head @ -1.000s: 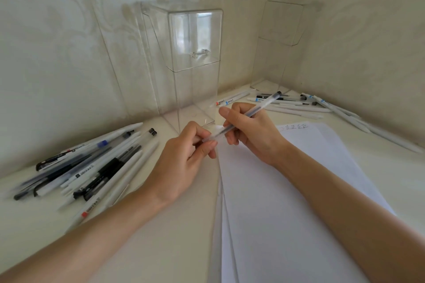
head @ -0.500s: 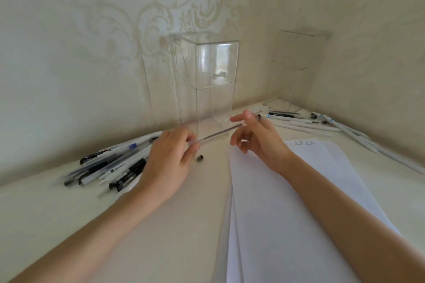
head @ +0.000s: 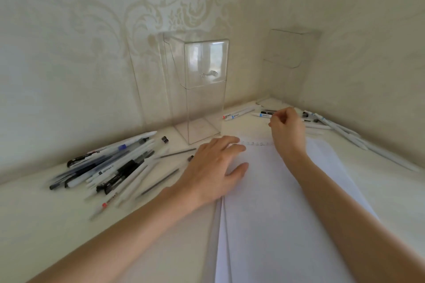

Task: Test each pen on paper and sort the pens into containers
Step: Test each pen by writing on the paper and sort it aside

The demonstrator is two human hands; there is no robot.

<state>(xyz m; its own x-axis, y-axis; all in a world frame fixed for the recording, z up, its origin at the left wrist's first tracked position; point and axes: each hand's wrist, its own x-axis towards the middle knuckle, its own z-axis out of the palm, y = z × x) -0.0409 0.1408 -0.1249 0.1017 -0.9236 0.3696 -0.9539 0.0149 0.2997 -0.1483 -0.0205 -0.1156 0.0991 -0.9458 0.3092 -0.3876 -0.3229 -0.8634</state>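
A: The hands?
B: Left hand lies spread flat on the white paper sheets. Right hand, fingers curled, is at the rear white pens; whether it pinches one, I cannot tell.
A: Other pens?
B: The black-and-white pen heap lies left on the cream surface, beside the tall clear plastic container.

Paper lies in the middle of the worktop. A pile of pens lies left of it. A tall box stands behind them by the wall. Another box stands in the far corner, with more pens before it.
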